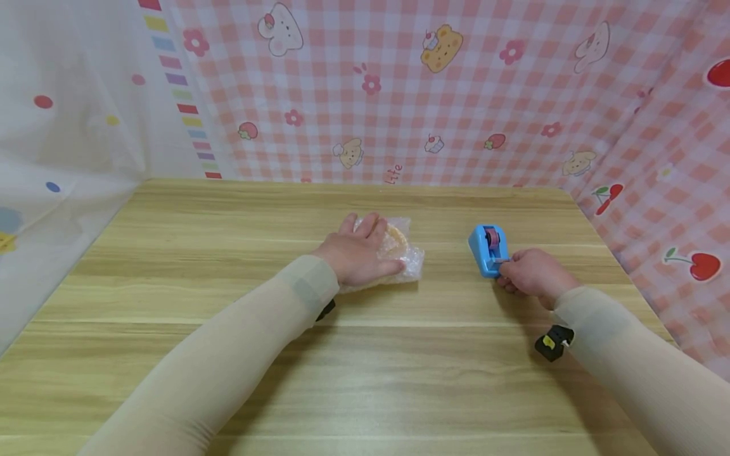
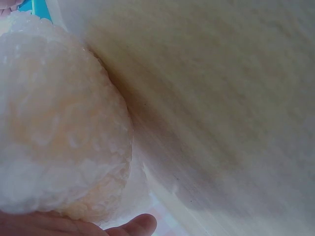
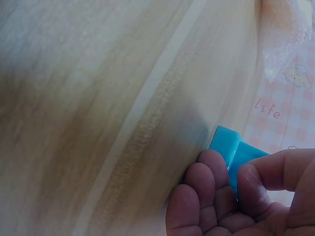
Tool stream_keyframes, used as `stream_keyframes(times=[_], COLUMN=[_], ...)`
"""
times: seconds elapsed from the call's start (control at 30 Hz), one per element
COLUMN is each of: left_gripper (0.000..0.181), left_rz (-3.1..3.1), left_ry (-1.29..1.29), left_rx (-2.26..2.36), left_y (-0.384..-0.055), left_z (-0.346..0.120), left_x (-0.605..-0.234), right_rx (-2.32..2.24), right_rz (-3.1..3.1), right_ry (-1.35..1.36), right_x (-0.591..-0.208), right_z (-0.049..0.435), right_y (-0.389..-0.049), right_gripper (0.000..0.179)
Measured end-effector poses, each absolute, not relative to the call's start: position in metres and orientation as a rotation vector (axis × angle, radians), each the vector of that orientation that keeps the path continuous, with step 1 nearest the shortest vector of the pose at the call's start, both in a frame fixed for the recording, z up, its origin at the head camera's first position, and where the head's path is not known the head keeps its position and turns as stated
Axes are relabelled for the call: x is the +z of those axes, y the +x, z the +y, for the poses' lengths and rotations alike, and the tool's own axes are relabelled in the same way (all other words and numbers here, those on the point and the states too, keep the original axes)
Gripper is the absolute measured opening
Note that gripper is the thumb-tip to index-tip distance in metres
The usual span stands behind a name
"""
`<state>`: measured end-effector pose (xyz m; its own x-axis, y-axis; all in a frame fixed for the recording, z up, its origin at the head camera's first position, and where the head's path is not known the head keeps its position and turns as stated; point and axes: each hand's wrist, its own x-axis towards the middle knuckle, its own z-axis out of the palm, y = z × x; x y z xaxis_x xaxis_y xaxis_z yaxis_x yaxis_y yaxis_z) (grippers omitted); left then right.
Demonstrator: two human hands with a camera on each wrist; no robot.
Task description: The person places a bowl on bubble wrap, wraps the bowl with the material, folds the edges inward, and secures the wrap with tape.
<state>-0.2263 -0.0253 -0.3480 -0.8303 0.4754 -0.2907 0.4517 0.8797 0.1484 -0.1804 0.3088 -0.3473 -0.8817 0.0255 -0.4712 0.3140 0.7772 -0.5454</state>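
Note:
A bubble-wrapped bundle (image 1: pixel 412 263) with a pale orange, rounded thing inside lies on the table, and my left hand (image 1: pixel 359 253) rests on top with spread fingers. In the left wrist view, the bubble wrap (image 2: pixel 64 118) bulges beside that hand's fingers. Farther right stands a blue tape dispenser (image 1: pixel 482 250) carrying a pinkish roll of tape (image 1: pixel 492 239). My right hand (image 1: pixel 533 272) is at its front end, thumb and index finger pinching the tape's end there. The right wrist view has the curled fingers close against the blue dispenser (image 3: pixel 227 140); the tape itself is hidden.
The wood-grain table (image 1: pixel 365 373) reaches back to a pink checked cloth (image 1: pixel 331 88) with cartoon prints. A white dotted sheet (image 1: pixel 68 145) hangs on the left, and more checked cloth (image 1: pixel 673 209) hangs on the right.

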Motion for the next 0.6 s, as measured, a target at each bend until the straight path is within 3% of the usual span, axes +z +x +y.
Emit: stream_keyframes(times=[0.6], left_gripper=[0.104], left_rz=[2.729], left_ry=[0.698], left_rx=[0.101], left_y=[-0.2255], left_z=[-0.0255], left_x=[-0.3469], right_rx=[-0.905], right_rz=[2.528], right_ry=[0.266], right_x=[-0.3495], right_z=[0.3111], right_y=[-0.181], right_gripper=[0.028])
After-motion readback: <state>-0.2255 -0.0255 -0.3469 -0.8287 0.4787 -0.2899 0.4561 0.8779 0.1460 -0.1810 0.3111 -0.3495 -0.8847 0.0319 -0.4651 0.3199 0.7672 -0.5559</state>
